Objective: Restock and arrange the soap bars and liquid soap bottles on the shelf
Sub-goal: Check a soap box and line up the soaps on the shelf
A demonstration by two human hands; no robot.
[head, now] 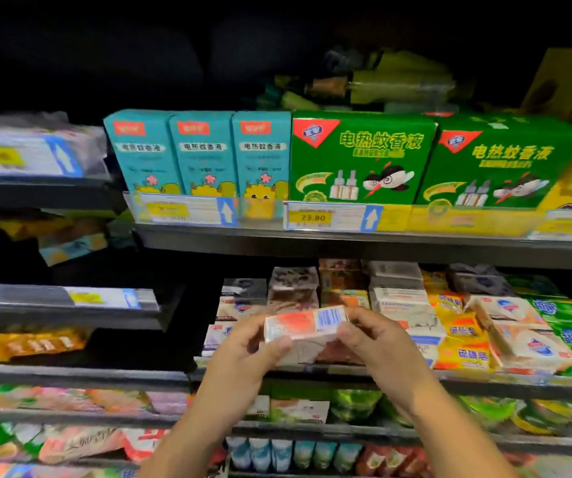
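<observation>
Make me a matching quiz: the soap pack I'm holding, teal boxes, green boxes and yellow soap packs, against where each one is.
1 soap pack; 2 teal boxes; 3 green boxes; 4 yellow soap packs.
A upper shelf, above and right of the 23.80 price tag; B gripped by left hand and right hand; C upper shelf, left of that tag; D stacked right of both hands.
Pairs: 1-B, 2-C, 3-A, 4-D.

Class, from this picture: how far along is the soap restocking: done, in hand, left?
Done: stacks of wrapped soap bars sit on the dark metal shelf. In hand: left hand and right hand grip a white-and-orange boxed soap bar. Left: placing it, perhaps in the dark gap beside them.
</observation>
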